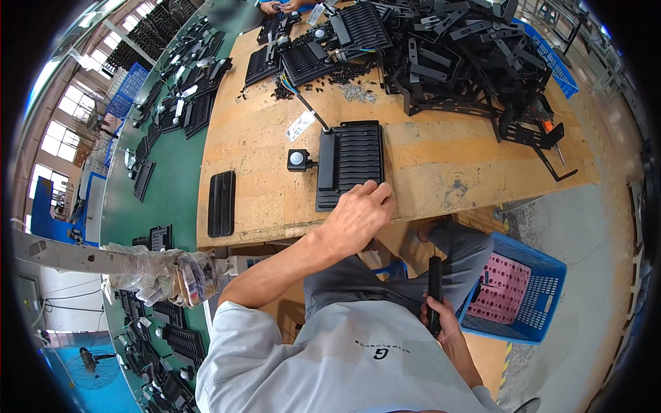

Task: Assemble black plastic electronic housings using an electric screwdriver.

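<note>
A black LED floodlight (pixel 361 155) lies on the wooden workbench in front of me, its ribbed back facing up. A small motion sensor (pixel 297 160) with a white dome juts from its left side, and a short cable (pixel 313 113) with a white tag leaves its far end. My left hand (pixel 361 213) grips the near right edge of the floodlight with curled fingers. Low at my right side, by my thigh, my right hand (pixel 444 318) is closed round a long black bar-shaped thing (pixel 434 279); its exact kind is unclear.
A black rectangular part (pixel 221 204) lies at the bench's left. Black metal brackets (pixel 468 62) are heaped far right, near loose screws (pixel 358 93) and more floodlights (pixel 306 63). A blue crate (pixel 554 289) holds a pink tray. Along the left runs a green conveyor (pixel 162 172); another person's hands (pixel 282 5) show at the top.
</note>
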### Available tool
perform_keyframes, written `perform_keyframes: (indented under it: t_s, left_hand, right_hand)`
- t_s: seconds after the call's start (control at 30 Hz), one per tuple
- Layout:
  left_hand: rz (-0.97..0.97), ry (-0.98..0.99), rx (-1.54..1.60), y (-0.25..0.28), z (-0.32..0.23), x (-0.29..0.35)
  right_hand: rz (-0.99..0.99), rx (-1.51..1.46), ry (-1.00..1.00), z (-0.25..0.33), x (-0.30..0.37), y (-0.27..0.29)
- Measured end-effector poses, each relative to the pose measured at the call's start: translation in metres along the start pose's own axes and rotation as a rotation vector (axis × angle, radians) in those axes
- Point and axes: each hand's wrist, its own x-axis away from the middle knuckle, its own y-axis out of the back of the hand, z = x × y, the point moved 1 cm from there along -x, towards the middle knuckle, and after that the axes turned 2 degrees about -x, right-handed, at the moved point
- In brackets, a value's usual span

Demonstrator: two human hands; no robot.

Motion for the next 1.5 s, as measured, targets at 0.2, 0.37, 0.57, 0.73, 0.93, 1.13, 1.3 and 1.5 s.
perform_keyframes:
  t_s: [0.2,0.37,0.57,0.73,0.93,1.13,1.3,1.5]
  left_hand:
    - [-0.017,-0.014,0.074,0.014,0.003,0.002]
    - [-0.082,-0.060,0.148,-0.005,0.028,0.021]
    - [-0.257,-0.072,0.182,-0.024,0.029,0.014]
    - [-0.259,-0.048,0.140,-0.008,0.030,0.023]
    - [-0.643,0.193,0.244,0.045,0.108,0.053]
    - [-0.482,0.583,0.188,0.008,0.257,0.053]
    - [-0.453,0.637,0.151,-0.010,0.289,0.009]
    - [-0.303,0.725,0.047,-0.026,0.316,-0.017]
  right_hand:
    - [-0.024,0.019,0.010,0.002,0.000,-0.001]
    - [-0.009,0.100,0.092,0.001,0.005,-0.001]
    - [0.037,0.326,0.239,0.027,0.029,-0.024]
    - [0.183,0.442,0.347,0.041,0.036,-0.045]
    - [0.274,0.447,0.345,0.054,0.039,-0.078]
    - [0.300,0.497,0.314,0.053,0.034,-0.083]
    - [0.247,0.525,0.306,0.049,0.046,-0.088]
    - [0.182,0.532,0.282,0.047,0.042,-0.090]
